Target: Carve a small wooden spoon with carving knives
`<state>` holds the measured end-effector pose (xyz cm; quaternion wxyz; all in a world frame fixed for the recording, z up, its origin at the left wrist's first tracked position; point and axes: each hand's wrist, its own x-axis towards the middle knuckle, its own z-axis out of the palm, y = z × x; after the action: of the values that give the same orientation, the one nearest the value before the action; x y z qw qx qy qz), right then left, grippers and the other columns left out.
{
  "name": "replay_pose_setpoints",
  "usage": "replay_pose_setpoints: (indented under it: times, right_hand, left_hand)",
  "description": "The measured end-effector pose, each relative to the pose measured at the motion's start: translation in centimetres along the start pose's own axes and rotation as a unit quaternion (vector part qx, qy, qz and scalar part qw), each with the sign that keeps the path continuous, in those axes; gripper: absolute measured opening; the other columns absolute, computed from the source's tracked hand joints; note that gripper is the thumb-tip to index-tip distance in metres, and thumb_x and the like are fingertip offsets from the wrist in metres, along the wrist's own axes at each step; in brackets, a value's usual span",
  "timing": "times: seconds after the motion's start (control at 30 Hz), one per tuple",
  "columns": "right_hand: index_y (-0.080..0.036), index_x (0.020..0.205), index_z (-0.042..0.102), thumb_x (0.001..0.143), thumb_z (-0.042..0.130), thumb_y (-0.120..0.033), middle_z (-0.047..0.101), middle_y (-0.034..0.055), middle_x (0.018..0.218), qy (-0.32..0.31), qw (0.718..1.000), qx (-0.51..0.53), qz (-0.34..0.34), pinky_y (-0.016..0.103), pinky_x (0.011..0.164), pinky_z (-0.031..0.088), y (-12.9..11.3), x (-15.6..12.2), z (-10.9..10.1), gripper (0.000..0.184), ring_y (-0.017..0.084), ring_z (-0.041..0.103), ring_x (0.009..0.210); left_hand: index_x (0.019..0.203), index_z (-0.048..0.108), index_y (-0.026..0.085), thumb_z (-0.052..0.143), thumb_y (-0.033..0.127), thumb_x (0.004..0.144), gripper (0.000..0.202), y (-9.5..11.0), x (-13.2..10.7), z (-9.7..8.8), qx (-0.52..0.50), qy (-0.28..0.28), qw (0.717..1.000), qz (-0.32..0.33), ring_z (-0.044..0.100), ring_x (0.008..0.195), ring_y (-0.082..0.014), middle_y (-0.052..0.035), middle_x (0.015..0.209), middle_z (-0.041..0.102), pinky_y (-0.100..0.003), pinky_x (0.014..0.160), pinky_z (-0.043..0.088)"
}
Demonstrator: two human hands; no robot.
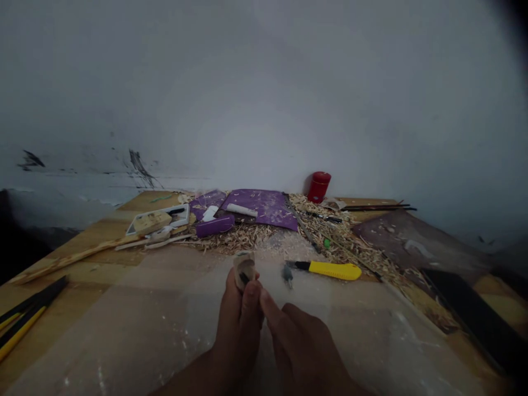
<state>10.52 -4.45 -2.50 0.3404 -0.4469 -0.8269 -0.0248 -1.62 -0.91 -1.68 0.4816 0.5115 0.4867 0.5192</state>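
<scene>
My left hand [239, 319] is wrapped round a small pale piece of wood [244, 261], held upright over the table, with a dark hollow in its near face. A thin dark tip [245, 278] shows at that hollow, by my left thumb; what it belongs to is hidden. My right hand [299, 341] is closed beside it, its index finger reaching to the left thumb. Whatever the right fingers hold is hidden from view. Beyond the hands, a yellow utility knife [335, 270] lies on the translucent plastic sheet [165, 330], next to a small dark lump [287, 275].
Wood shavings [264, 237] cover the back of the wooden table around a purple sheet [264, 206]. A red canister [319, 187] stands by the wall. To the left are a white tray [185, 215], a long stick [78, 257] and yellow-black pliers [31, 316]. A dark flat object [470, 313] lies right.
</scene>
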Motion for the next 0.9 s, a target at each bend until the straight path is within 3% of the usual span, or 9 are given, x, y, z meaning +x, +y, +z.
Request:
replay_pose_setpoints:
  times: [0.17,0.4,0.6,0.8,0.9]
  right_hand:
    - [-0.013,0.142,0.009,0.089,0.026,-0.012,0.059,0.0067,0.067,0.013,0.999,-0.047,0.006,0.03,0.043,0.042,-0.4,0.1,0.1,0.056,0.02,0.055,0.051]
    - [-0.011,0.129,0.04,0.09,0.031,-0.013,0.061,0.0098,0.072,0.04,0.995,0.081,0.044,0.031,0.054,0.047,-0.6,0.7,-0.4,0.04,0.02,0.058,0.061]
    - [-0.016,0.125,0.047,0.09,0.037,-0.016,0.065,0.0069,0.081,0.004,0.984,0.158,0.086,0.03,0.064,0.048,0.7,0.9,-2.2,0.037,0.018,0.061,0.072]
    - [-0.018,0.125,0.047,0.09,0.035,-0.018,0.059,0.0034,0.068,-0.089,0.994,0.06,0.023,0.025,0.047,0.043,1.9,0.3,-3.3,0.037,0.016,0.058,0.055]
    - [-0.018,0.126,0.045,0.089,0.035,-0.016,0.058,0.0022,0.066,-0.102,0.994,0.032,0.007,0.024,0.046,0.041,1.9,0.3,-3.8,0.038,0.015,0.058,0.053]
  left_hand:
    - [0.089,0.045,0.02,0.039,0.055,0.081,0.037,0.4,0.2,0.1,0.021,-0.003,1.0,-0.009,0.041,0.05,-0.0089,0.0027,0.066,0.046,-0.02,0.044,0.038]
    - [0.087,0.045,0.02,0.037,0.058,0.08,0.039,0.7,0.0,0.4,-0.006,-0.009,1.0,-0.027,0.035,0.04,-0.006,0.0065,0.056,0.044,-0.017,0.035,0.031]
    - [0.076,0.039,0.021,0.05,0.05,0.079,0.03,0.8,0.7,-0.1,-0.101,-0.103,0.986,-0.087,0.032,0.033,-0.0057,0.0105,0.04,0.038,-0.015,0.031,0.023]
    - [0.084,0.042,0.021,0.058,0.052,0.071,0.037,0.2,1.4,-0.4,-0.156,-0.157,0.971,-0.088,0.027,0.03,-0.0044,0.0113,0.042,0.04,-0.016,0.029,0.021]
    - [0.083,0.043,0.02,0.06,0.052,0.07,0.038,0.1,1.2,-0.2,-0.157,-0.153,0.973,-0.069,0.028,0.032,-0.0034,0.0106,0.045,0.04,-0.015,0.032,0.023]
